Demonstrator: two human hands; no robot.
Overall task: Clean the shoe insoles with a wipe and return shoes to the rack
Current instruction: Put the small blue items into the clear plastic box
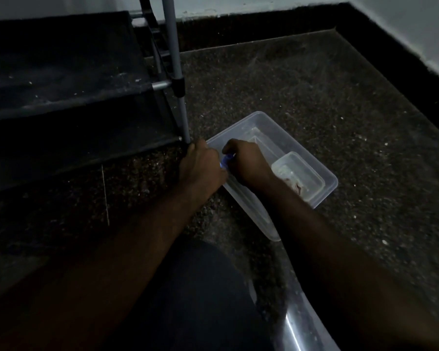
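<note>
Dim view looking down at a dark speckled floor. At left stands the shoe rack, with black fabric shelves and a grey metal post; no shoe or insole can be made out in this light. Just right of the post's foot, the left hand is curled with its back to the camera, and its fingers appear to grip a small blue item. The right hand meets it from the other side, fingers bent and pinching the same item. This is probably a wipe pack being opened, though it is too small and hidden to tell. It sits between the hands over the near left rim of a clear plastic bin on the floor. A smaller clear tub lies inside the bin to the right, holding something pale and reddish. To do this step well, the left hand should likely steady the pack while the right peels slowly, drawing out one wipe over the bin.
</note>
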